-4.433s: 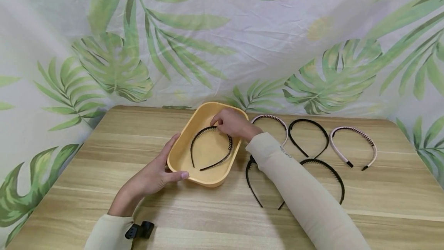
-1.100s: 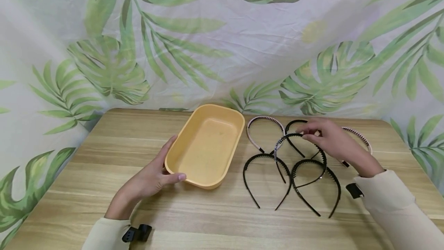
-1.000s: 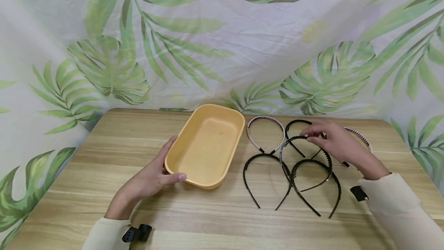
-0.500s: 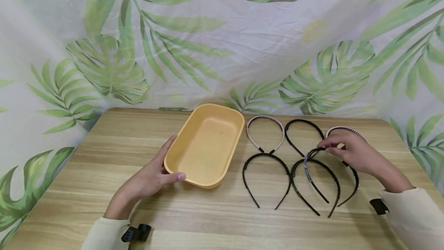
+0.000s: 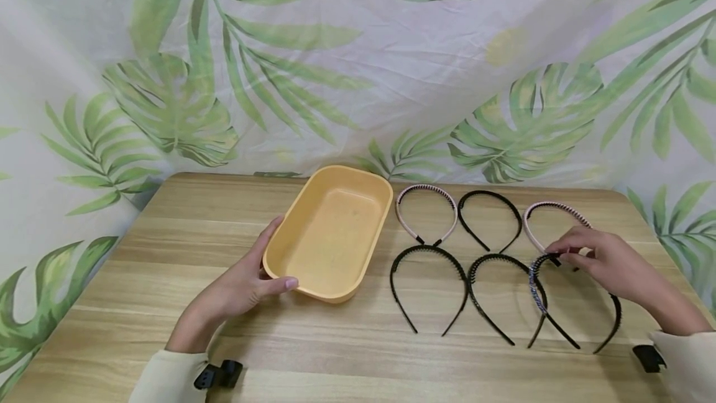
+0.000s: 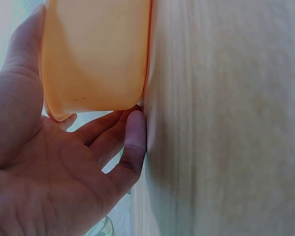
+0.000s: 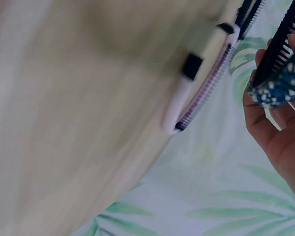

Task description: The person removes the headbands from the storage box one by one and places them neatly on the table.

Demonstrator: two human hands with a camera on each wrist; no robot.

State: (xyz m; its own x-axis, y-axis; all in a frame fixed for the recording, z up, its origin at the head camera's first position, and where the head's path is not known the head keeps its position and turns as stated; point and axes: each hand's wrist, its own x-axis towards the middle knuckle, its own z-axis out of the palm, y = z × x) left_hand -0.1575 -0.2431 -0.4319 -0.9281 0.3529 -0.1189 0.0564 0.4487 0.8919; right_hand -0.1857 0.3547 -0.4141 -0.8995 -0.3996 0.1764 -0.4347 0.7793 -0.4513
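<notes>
My left hand [image 5: 240,285] grips the near left corner of a yellow plastic bin [image 5: 330,241], thumb over its rim; nothing lies in the bin. In the left wrist view the fingers reach round the bin's outer wall. At the right, my right hand [image 5: 606,260] pinches the top of a black toothed headband [image 5: 562,331] with blue sparkly stones along one side. Its ends point toward the table's front. The right wrist view shows the sparkly part [image 7: 280,81] close up. This headband overlaps the front middle black headband [image 5: 498,257] in the head view.
At the back lie a pink-wrapped headband [image 5: 427,186], a black headband [image 5: 489,193] and another pink-wrapped headband [image 5: 550,204], partly behind my right hand. One more black headband [image 5: 429,247] lies in front, right of the bin. A leaf-print cloth [image 5: 414,79] hangs behind the wooden table [image 5: 335,353].
My right hand has taken the sparkly headband out of the bin and carried it right and toward the front, past the other headbands. My left hand has stayed on the bin.
</notes>
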